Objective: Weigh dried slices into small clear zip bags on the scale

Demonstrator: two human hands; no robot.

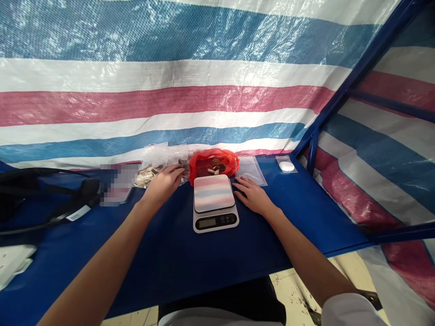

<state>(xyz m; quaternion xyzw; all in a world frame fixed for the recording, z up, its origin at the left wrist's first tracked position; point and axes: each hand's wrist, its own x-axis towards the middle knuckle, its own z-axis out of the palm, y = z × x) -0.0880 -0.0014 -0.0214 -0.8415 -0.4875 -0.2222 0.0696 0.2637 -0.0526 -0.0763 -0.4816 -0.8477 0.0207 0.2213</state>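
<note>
The left hand (165, 179) rests its bent fingers on the filled bags (147, 175), which lie under and just left of it (whether it pinches one, I cannot tell). The right hand (254, 195), relaxed and grasping nothing, lies beside the scale (214, 195), whose long axis points away from the person. The red bag (214, 155) sits behind the scale, between the hands. The tarp (163, 104) bounds the back; room runs toward the table's (190, 267) near edge.
</note>
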